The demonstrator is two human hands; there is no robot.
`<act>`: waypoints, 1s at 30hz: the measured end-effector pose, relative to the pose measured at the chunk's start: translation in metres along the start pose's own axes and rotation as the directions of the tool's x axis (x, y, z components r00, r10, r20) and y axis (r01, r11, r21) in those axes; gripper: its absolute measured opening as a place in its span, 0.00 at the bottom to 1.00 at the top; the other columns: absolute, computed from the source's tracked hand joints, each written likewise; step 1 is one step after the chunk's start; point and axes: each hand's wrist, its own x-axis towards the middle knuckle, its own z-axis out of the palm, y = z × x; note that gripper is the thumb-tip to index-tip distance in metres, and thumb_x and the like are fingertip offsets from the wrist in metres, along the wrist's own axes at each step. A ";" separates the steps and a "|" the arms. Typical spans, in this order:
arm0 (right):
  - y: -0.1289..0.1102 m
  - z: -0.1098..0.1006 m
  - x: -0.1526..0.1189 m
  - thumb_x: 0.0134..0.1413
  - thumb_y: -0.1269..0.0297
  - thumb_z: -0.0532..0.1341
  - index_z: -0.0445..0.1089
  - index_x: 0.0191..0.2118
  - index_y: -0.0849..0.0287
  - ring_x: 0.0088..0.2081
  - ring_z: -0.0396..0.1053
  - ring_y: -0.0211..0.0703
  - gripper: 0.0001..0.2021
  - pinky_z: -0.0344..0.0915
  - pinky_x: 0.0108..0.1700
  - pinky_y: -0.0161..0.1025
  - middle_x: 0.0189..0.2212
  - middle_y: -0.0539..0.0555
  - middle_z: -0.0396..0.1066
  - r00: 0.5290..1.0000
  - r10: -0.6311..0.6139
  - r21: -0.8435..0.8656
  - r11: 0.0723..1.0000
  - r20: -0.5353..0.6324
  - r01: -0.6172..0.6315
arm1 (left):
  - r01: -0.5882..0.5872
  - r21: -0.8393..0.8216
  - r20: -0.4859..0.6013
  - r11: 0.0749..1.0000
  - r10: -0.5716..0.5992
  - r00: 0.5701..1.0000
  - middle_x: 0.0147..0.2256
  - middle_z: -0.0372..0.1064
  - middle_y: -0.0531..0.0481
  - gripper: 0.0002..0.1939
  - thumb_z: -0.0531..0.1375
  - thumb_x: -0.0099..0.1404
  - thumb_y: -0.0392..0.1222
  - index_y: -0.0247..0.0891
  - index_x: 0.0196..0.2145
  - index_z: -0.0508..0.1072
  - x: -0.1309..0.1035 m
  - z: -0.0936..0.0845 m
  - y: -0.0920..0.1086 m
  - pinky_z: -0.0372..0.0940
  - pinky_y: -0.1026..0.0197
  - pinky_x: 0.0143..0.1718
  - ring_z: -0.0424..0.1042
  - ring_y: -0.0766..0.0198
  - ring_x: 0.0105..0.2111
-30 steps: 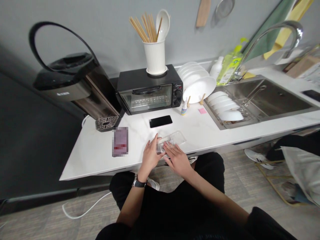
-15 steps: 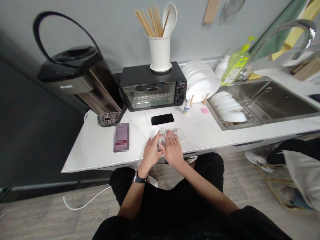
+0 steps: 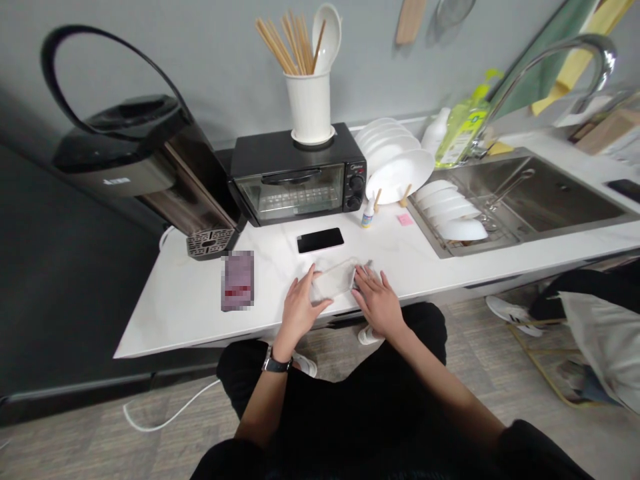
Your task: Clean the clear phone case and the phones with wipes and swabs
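Observation:
A clear, see-through plastic piece (image 3: 334,280) lies flat on the white counter (image 3: 180,313) near its front edge; its exact kind I cannot make out. My left hand (image 3: 299,303) is at its left end, thumb and fingers apart and touching it. On the right end my right hand (image 3: 377,300) lies with its fingers stretched out, covering part of it. Just behind the plastic piece is a black-screened phone (image 3: 321,241). A purple pouch-like thing (image 3: 239,280), blurred by pixels, lies left of my left hand.
A tall black dispenser (image 3: 165,180) and a toaster oven (image 3: 300,180) stand at the back. Right of them are racked plates (image 3: 400,177), a small bottle (image 3: 368,213), a pink note (image 3: 405,219) and the sink (image 3: 560,193) with bowls. Another person's shoe (image 3: 513,313) shows at right.
My right hand has slid right, away from my left hand, over the plastic piece. More of the piece now shows flat between the hands. The camera view has shifted slightly.

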 end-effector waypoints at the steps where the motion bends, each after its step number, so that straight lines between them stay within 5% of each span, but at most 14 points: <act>1: 0.000 0.001 0.004 0.50 0.63 0.42 0.47 0.50 0.60 0.52 0.35 0.41 0.19 0.36 0.52 0.48 0.51 0.52 0.42 1.000 0.023 -0.008 1.000 -0.019 -0.023 | -0.002 0.006 0.001 1.000 0.002 1.000 0.48 0.50 0.52 0.36 0.54 0.49 0.41 0.45 0.51 0.36 0.000 0.000 0.001 0.39 0.52 0.51 0.48 0.59 0.49; 6: -0.036 0.016 0.020 0.49 0.61 0.44 0.42 0.51 0.69 0.52 0.34 0.47 0.24 0.38 0.50 0.51 0.51 0.59 0.40 0.997 0.055 0.007 0.998 -0.061 -0.055 | -0.009 0.052 0.013 0.999 0.008 1.000 0.49 0.49 0.54 0.35 0.52 0.50 0.38 0.48 0.51 0.35 -0.001 0.001 0.002 0.39 0.50 0.50 0.48 0.60 0.49; 11: -0.071 0.019 0.013 0.50 0.64 0.42 0.44 0.50 0.63 0.52 0.37 0.42 0.20 0.41 0.51 0.48 0.50 0.54 0.44 0.997 -0.072 0.075 0.995 -0.008 0.073 | -0.028 0.078 0.011 0.997 0.027 1.000 0.50 0.46 0.54 0.32 0.46 0.52 0.30 0.46 0.51 0.34 -0.004 0.000 -0.004 0.39 0.54 0.51 0.46 0.64 0.49; 16: -0.050 0.005 -0.006 0.50 0.63 0.42 0.47 0.50 0.57 0.52 0.39 0.37 0.19 0.39 0.52 0.44 0.50 0.50 0.45 0.991 -0.130 0.096 0.987 0.040 0.126 | -0.065 0.064 0.027 0.996 0.064 0.998 0.50 0.47 0.53 0.36 0.50 0.50 0.34 0.44 0.51 0.31 -0.003 0.000 -0.005 0.38 0.53 0.51 0.47 0.63 0.49; 23: -0.005 0.000 -0.002 0.50 0.63 0.42 0.44 0.51 0.59 0.52 0.35 0.41 0.20 0.37 0.52 0.48 0.51 0.51 0.41 0.999 0.037 -0.004 0.999 -0.023 -0.037 | -0.039 0.053 0.031 0.998 0.037 0.999 0.49 0.48 0.53 0.37 0.52 0.50 0.43 0.47 0.51 0.31 0.001 0.001 -0.002 0.38 0.52 0.51 0.47 0.60 0.49; 30: -0.043 0.021 0.022 0.50 0.61 0.42 0.43 0.51 0.66 0.52 0.33 0.44 0.23 0.38 0.52 0.47 0.52 0.55 0.39 0.998 0.008 -0.006 1.000 -0.061 -0.009 | -0.030 0.050 0.008 0.998 0.030 1.000 0.49 0.48 0.52 0.36 0.51 0.51 0.38 0.45 0.51 0.31 -0.003 0.002 -0.003 0.37 0.53 0.51 0.46 0.62 0.50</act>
